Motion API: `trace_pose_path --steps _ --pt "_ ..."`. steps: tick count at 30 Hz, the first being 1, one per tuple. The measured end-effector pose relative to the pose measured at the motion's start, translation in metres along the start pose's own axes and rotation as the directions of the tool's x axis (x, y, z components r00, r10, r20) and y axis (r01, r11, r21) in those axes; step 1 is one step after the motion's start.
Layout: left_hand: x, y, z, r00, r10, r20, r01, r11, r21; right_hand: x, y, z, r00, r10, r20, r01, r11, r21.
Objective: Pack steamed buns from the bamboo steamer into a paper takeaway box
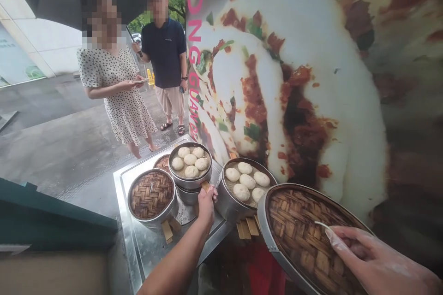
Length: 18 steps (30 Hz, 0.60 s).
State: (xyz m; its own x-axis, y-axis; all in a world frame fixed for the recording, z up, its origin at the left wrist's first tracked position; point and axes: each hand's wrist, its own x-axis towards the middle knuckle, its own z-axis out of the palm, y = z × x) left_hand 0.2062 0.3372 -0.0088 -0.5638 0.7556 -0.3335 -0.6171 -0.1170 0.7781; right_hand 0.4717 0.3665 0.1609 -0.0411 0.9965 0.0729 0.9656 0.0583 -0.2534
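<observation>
My left hand [206, 203] reaches out over the metal counter [138, 244] and grips the near rim of the middle steamer [190, 179], right at a small wooden tab. That steamer is uncovered, holds several white buns [190, 160], and sits stacked on another one. My right hand [367, 262], dusted with flour, holds a large woven bamboo lid [297, 235] by its thin wire handle, tilted and close to me. Just left of the lid, a second uncovered steamer [228, 203] also holds several buns [246, 180].
A covered steamer with a woven lid [151, 193] stands at the left of the counter, another lid [162, 162] behind it. Wooden tags [247, 228] lie near the steamers. Two people [117, 87] stand on wet pavement beyond. A big bun banner [311, 78] fills the right.
</observation>
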Motion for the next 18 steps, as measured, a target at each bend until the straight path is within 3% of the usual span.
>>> trace_pose_path --steps 3,8,13,16,18 --pt "-0.009 0.034 -0.005 1.0 -0.002 0.023 0.003 1.0 -0.026 0.002 -0.032 -0.018 0.995 0.024 0.099 -0.031 0.997 0.072" --pt "-0.035 0.104 -0.046 0.997 0.009 0.072 -0.01 1.0 0.012 0.015 -0.08 -0.021 0.982 -0.184 0.045 0.177 0.976 0.125" --pt "-0.073 0.161 -0.107 0.999 0.04 -0.017 -0.038 0.994 0.105 0.039 -0.143 0.011 0.893 -0.447 -0.051 0.449 0.876 0.175" --pt "-0.098 0.183 -0.141 0.994 0.075 -0.074 -0.065 0.989 0.132 0.058 -0.188 0.04 0.838 -0.538 -0.097 0.546 0.818 0.181" --pt "-0.113 0.193 -0.161 0.989 0.097 -0.112 -0.081 0.987 0.139 0.069 -0.217 0.06 0.825 -0.559 -0.081 0.564 0.809 0.167"
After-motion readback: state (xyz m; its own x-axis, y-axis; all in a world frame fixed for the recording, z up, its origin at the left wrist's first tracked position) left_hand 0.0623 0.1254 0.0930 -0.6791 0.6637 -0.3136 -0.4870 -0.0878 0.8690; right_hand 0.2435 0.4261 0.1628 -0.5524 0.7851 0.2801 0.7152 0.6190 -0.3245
